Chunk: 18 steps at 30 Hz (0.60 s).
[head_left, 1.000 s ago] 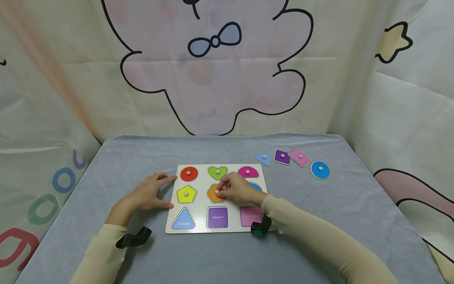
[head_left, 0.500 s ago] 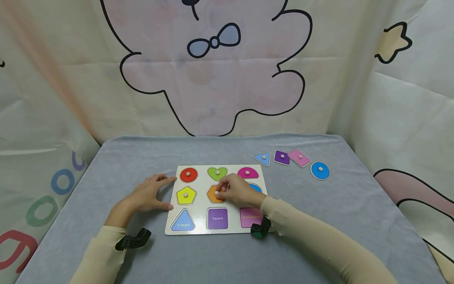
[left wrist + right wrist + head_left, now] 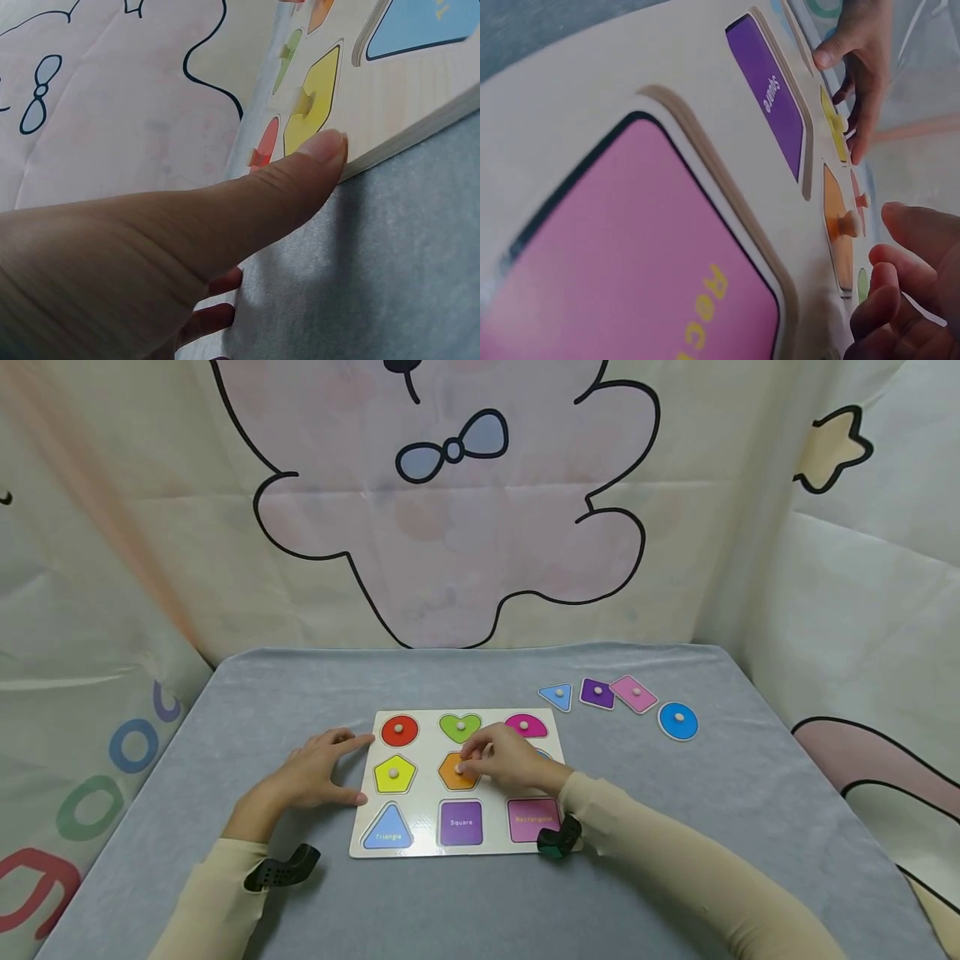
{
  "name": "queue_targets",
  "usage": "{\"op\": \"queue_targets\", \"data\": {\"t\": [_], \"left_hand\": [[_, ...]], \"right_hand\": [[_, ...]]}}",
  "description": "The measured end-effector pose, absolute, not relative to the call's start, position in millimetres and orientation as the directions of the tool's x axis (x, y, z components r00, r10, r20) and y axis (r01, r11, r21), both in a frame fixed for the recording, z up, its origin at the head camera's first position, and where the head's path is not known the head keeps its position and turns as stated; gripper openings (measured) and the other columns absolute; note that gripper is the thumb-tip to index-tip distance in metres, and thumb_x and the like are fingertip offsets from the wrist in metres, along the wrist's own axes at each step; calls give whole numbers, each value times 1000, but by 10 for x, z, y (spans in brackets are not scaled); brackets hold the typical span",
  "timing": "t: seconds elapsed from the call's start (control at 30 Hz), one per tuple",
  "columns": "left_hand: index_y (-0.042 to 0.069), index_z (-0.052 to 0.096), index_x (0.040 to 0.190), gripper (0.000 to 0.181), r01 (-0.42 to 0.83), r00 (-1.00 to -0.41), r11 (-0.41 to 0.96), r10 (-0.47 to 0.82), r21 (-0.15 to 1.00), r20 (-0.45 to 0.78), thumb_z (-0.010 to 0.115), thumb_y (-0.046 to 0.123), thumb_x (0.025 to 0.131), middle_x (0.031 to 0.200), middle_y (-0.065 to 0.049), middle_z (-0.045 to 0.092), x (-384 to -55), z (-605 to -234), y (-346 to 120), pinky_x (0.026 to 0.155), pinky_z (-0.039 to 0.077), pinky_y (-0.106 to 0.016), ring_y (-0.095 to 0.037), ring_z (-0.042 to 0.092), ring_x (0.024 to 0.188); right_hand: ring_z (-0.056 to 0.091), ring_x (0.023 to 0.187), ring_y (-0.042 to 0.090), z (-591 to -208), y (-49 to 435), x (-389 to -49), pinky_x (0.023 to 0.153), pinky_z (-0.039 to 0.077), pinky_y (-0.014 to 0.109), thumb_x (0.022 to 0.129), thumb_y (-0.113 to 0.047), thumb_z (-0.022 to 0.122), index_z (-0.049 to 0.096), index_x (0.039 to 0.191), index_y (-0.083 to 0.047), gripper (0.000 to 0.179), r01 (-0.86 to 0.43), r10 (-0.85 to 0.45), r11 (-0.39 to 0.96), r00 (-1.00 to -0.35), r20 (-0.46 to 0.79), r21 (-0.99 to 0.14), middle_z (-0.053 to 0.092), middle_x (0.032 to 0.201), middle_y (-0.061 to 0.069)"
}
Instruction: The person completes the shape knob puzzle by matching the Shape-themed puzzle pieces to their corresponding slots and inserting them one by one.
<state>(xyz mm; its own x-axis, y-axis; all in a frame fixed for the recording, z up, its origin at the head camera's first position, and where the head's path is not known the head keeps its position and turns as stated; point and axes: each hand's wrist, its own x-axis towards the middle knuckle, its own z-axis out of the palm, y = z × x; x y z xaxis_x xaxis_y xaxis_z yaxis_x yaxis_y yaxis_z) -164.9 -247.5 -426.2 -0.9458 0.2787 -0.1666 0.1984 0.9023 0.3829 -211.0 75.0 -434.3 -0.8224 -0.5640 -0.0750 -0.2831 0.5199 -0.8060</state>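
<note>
At the centre of the glossy pale board, the orange hexagon sits in its place, its round knob standing out from the smooth face. The right hand hovers at its three o'clock, thumb and forefinger bent with a narrow gap between them, near the knob but clear of it. On the board's nine o'clock side, the left hand is spread wide, thumb touching the thick edge. Flat, knobbed pieces sit in the board: yellow pentagon at nine, red circle at ten, green heart at twelve, magenta half-round at two. Printed slots line the near side: triangle slot at eight, square slot at six, rectangle slot at four. Beyond, toward two o'clock, a blue triangle, a purple square, a pink rectangle touching it and a blue disc lie on the soft grey cloth.
</note>
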Motion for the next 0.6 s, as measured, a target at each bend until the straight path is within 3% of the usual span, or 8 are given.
{"op": "queue_targets", "data": {"t": [0.33,0.6], "left_hand": [[20,48,151,94,195,-947,903,274,384,-164,88,47,71,147,-21,46,-1646,-4278,-2481,105,34,-74,-44,42,131],[19,48,151,93,203,-946,900,282,386,-159,88,46,72,147,-22,46,-1645,-4260,-2482,104,35,-74,-45,42,131]], "right_hand": [[46,60,9,-4244,875,-2135,56,38,19,90,-20,76,76,95,-8,12,-346,-589,513,-807,-30,-786,59,76,-2],[50,72,12,-4208,1017,-2130,64,42,21,92,-21,74,76,95,-9,13,-382,-565,543,-825,12,-747,60,78,0]]}}
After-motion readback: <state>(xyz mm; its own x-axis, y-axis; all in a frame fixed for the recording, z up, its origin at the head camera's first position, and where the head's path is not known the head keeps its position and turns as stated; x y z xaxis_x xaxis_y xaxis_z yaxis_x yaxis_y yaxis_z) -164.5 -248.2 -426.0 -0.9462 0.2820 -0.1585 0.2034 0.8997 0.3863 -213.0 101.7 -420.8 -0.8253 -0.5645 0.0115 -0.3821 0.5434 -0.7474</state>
